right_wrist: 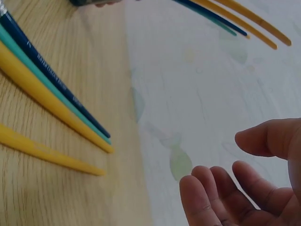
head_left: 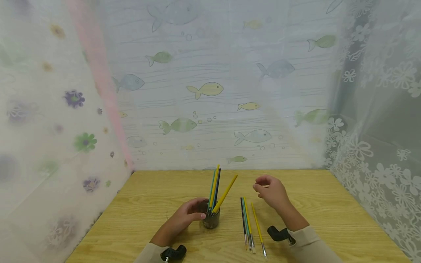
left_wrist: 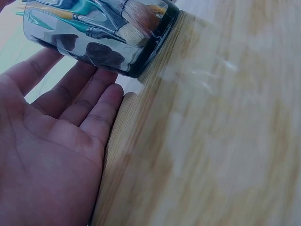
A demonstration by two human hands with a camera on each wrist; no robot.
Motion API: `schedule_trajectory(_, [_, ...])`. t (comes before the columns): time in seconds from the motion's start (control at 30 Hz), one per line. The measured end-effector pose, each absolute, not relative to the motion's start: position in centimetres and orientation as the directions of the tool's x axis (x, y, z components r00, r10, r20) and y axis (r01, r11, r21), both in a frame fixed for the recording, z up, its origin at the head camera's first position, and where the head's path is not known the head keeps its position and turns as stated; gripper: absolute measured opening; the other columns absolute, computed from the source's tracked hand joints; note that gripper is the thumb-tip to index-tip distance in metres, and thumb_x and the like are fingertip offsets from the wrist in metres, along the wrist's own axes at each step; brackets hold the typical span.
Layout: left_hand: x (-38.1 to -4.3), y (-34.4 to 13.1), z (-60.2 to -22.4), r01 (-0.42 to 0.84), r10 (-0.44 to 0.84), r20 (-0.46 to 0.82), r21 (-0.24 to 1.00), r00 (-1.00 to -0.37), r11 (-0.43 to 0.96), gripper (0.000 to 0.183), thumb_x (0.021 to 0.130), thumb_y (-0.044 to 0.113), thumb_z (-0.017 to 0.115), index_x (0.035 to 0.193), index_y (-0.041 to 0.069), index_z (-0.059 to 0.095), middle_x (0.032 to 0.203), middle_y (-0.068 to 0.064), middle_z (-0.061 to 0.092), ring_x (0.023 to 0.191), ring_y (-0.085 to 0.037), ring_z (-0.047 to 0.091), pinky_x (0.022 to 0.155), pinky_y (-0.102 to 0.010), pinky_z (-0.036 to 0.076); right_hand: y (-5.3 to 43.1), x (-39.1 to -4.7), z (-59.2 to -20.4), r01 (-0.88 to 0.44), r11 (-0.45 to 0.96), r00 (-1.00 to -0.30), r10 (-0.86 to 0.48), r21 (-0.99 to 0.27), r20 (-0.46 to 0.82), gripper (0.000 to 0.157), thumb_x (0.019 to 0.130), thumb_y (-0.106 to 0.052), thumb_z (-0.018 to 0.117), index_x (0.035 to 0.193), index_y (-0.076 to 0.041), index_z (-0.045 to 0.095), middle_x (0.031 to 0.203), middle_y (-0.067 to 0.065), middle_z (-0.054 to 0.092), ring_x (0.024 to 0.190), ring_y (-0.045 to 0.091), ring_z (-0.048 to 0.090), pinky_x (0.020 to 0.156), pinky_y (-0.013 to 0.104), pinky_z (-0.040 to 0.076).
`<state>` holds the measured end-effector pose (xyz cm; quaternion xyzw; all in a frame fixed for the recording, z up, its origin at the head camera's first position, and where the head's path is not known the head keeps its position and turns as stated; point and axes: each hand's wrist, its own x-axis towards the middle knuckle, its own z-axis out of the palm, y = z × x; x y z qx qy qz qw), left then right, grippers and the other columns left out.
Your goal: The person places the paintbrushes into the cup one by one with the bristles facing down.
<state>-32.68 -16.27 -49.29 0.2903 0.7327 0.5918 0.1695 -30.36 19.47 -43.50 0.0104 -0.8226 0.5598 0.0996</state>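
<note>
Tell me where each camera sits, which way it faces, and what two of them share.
Head: worn on the head, facing forward and down over the table to the fish-patterned sheet; left hand, right hand and both sleeves show.
Left wrist: on that wrist, facing along the palm toward the glass jar; the left palm and fingers show.
Right wrist: on that wrist, facing past the right thumb and fingers toward the loose brushes and sheet.
Shared: head and right wrist both see the loose brushes.
</note>
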Motion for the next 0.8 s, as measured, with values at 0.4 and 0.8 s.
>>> schedule_trajectory(0.4, [-32.7, -16.3, -49.2, 0.232, 0.635, 0.111, 0.966, -0.765, 0.11, 0.052, 0.103, 0.015, 0.063, 0.153, 0.008, 0.047, 0.145, -0.018, 0.058, 0.129, -0.023, 0.06, 0.102, -0.031, 0.053, 20.4, -30.9, -44.7, -0.063, 0.43, -0.991, 0.083, -0.901, 0.109, 0.035, 0.097, -0.02, 0.072, 0.122, 0.003, 0.064, 0.118, 0.02, 0.065, 0.099, 0.032, 0.071, 0.076, 0.037, 0.063])
schedule_trajectory(0.8, [-32.6, -16.3, -49.1, 0.233, 0.644, 0.119, 0.968, -0.756, 0.094, 0.052, 0.103, 0.014, 0.063, 0.152, 0.008, 0.048, 0.146, -0.019, 0.057, 0.13, -0.024, 0.059, 0.103, -0.031, 0.052, 21.3, -31.2, -45.7, 0.048, 0.514, -0.999, 0.044, -0.856, -0.029, 0.039, 0.097, -0.02, 0.073, 0.122, 0.009, 0.063, 0.1, 0.016, 0.071, 0.08, 0.023, 0.071, 0.069, 0.037, 0.062])
